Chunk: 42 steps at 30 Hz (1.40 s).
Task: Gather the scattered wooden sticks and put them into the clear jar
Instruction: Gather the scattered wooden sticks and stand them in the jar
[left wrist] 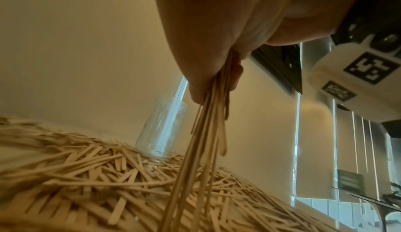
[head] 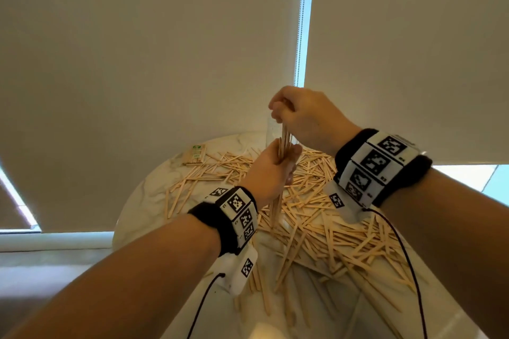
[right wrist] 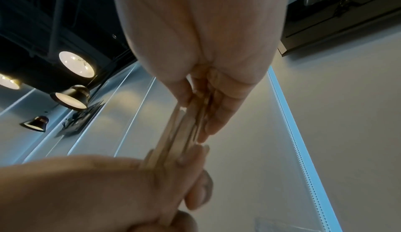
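A bundle of thin wooden sticks (head: 284, 143) stands upright above the table. My left hand (head: 271, 166) grips the bundle around its middle, and the lower ends (left wrist: 201, 151) hang below the fist. My right hand (head: 292, 110) pinches the bundle's top ends from above. In the right wrist view the sticks (right wrist: 173, 141) run between both hands. The clear jar (left wrist: 161, 127) stands upright at the far side of the pile, behind the hands; in the head view only a sliver of the jar (head: 271, 132) shows. Many loose sticks (head: 316, 217) lie heaped on the round table.
The round marble-look table (head: 143, 201) stands close to roller blinds (head: 165, 49). A wrapped pack of sticks (head: 195, 154) lies at the table's far left. Cables hang from both wrist cameras over the table's near part.
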Available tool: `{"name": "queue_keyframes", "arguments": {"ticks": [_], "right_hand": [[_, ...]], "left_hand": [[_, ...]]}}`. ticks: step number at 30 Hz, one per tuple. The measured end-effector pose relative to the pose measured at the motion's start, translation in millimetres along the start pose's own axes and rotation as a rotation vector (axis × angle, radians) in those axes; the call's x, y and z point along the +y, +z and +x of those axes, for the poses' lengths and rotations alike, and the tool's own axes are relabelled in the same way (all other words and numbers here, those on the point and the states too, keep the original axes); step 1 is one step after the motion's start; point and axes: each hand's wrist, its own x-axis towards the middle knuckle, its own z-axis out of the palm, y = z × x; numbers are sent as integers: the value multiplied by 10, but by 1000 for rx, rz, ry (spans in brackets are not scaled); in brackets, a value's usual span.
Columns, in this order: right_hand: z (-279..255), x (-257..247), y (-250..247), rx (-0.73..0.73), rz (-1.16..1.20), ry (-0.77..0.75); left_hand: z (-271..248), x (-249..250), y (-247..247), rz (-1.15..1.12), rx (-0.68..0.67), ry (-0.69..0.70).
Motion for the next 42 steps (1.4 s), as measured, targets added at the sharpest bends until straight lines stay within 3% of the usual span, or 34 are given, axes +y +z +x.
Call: {"name": "queue_keyframes", "arguments": {"ticks": [4, 9, 13, 17, 19, 23, 28, 34, 38, 42], "right_hand": [[-25, -9, 49, 11, -3, -44], [-151, -23, 170, -306, -93, 9], [-372, 142, 208, -185, 138, 110], [-672, 304, 470, -509, -30, 185], [-740, 310, 648, -594, -67, 181], [-693, 342, 839, -516, -76, 154], [-659, 277, 825, -407, 26, 50], [-668, 235, 805, -551, 18, 163], [-676, 239, 849, -491, -29, 175], [-672, 207, 791, -437, 83, 225]], "left_hand": [[-59, -69, -49, 27, 39, -20], [-48, -107, -89, 55, 91, -61], [-18, -23, -262, 25, 230, -15], [81, 86, -393, -111, 386, 75], [126, 116, -350, -179, 418, 98], [124, 128, -281, -225, 448, 124], [92, 86, -286, -251, 447, 30], [152, 277, -355, -309, 512, 134], [137, 268, -313, -215, 474, 135], [154, 264, -373, -235, 513, 138]]}}
